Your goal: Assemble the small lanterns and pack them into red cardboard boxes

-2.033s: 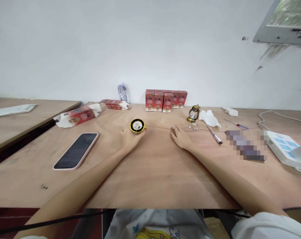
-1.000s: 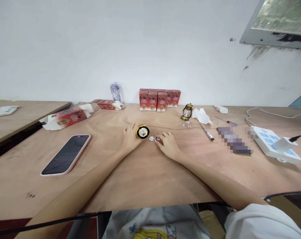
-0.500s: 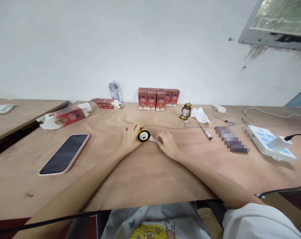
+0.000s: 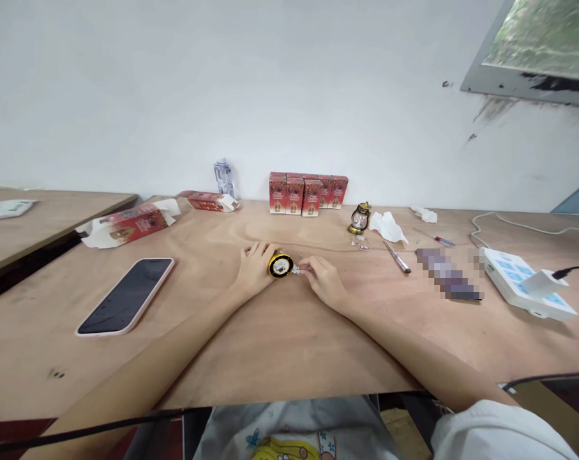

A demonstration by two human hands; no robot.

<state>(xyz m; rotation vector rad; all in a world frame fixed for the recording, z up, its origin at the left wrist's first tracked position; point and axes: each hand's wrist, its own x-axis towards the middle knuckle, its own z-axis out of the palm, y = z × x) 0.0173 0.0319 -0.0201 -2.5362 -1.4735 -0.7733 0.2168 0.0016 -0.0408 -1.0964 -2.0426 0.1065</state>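
A small round black part with a gold rim point(image 4: 280, 264) stands tilted on the wooden table point(image 4: 279, 345) at mid-distance. My left hand point(image 4: 254, 265) is closed on its left side and holds it. My right hand point(image 4: 323, 278) lies just to its right, fingers pinched on a tiny silver piece point(image 4: 296, 270) that touches the round part. A small gold and black lantern point(image 4: 359, 218) stands further back to the right, apart from both hands.
A phone with a pink case point(image 4: 126, 296) lies at the left. Red boxes point(image 4: 307, 193) line the wall, two opened ones point(image 4: 126, 225) lie left. A bottle point(image 4: 223, 174), tissue point(image 4: 387, 226), screwdrivers point(image 4: 397, 257) and a white power strip point(image 4: 526, 282) sit right.
My right hand came in from the right with the small silver piece and met the round part. My left hand drew that part nearer and tipped it up.
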